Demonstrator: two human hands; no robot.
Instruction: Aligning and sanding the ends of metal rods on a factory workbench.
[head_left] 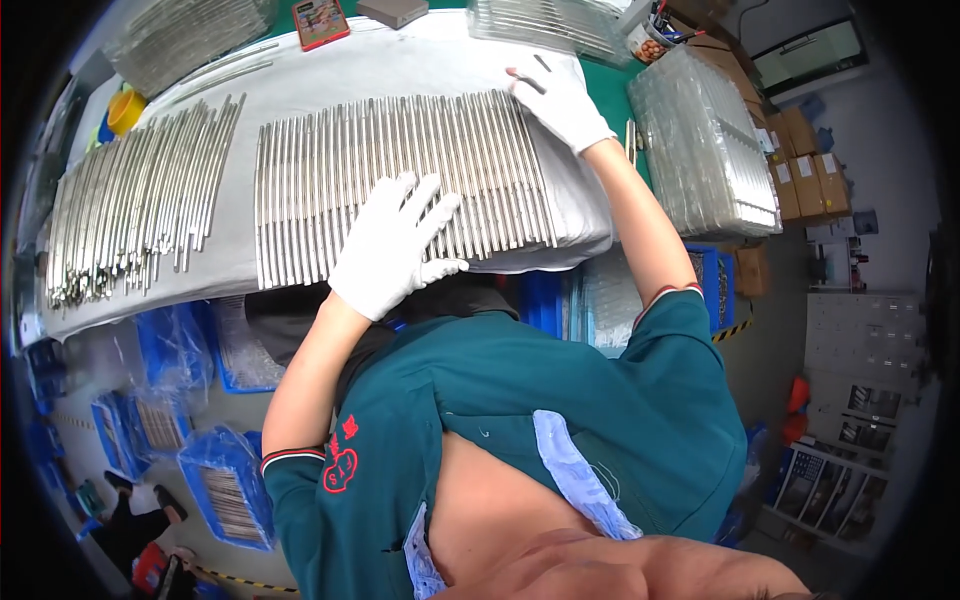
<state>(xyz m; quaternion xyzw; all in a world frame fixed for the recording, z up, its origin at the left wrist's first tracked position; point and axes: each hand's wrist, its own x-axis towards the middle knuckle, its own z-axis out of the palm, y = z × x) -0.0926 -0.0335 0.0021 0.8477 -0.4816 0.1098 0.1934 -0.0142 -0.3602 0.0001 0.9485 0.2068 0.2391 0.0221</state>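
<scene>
Grey-covered tabletop (330,85): left hand (390,245) spread flat on metal rod row (400,170); right hand (555,95) open at far end. Step: levelling rows; next needs even pressure.

A neat row of slim silver metal rods (400,180) lies side by side on white cloth.

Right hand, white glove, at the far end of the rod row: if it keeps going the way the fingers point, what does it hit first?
The right hand points up and left across the white cloth. Bare cloth comes first, then probably the small grey rectangular block at the table's far edge; depth is unclear.
</scene>
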